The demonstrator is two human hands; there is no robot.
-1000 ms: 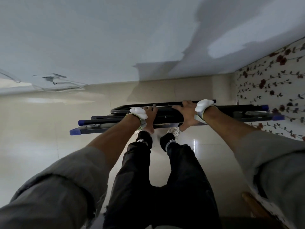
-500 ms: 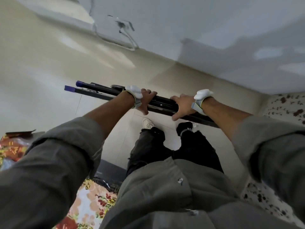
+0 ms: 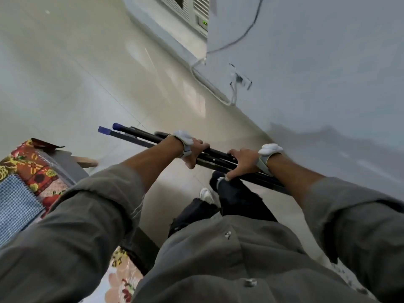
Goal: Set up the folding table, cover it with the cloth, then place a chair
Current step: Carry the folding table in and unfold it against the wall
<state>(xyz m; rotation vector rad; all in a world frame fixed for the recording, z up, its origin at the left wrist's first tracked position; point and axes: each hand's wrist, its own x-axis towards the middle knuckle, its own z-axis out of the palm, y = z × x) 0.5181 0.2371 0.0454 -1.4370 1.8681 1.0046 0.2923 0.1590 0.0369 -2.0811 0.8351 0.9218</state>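
Note:
I carry the folded table [image 3: 140, 136], a flat bundle of black bars with blue end caps, held level in front of my waist above the floor. My left hand [image 3: 195, 153] grips its top edge near the middle. My right hand [image 3: 241, 164] grips the same edge a little further right. Both wrists wear white bands. The table's right end is hidden behind my right forearm. A blue checked cloth [image 3: 15, 206] lies on a flowered surface at my left.
A pale tiled floor [image 3: 65, 73] spreads ahead. A grey wall [image 3: 328, 73] runs along the right with a cable and a white vented appliance [image 3: 192, 12] at its base. A flowered bed or bench [image 3: 32, 169] stands at the left, and a wooden piece [image 3: 87, 161] sticks out beside it.
I have turned left with the folded table in both hands. The flowered wall at the right has left the view, and the bed, cloth and vented appliance have come into it.

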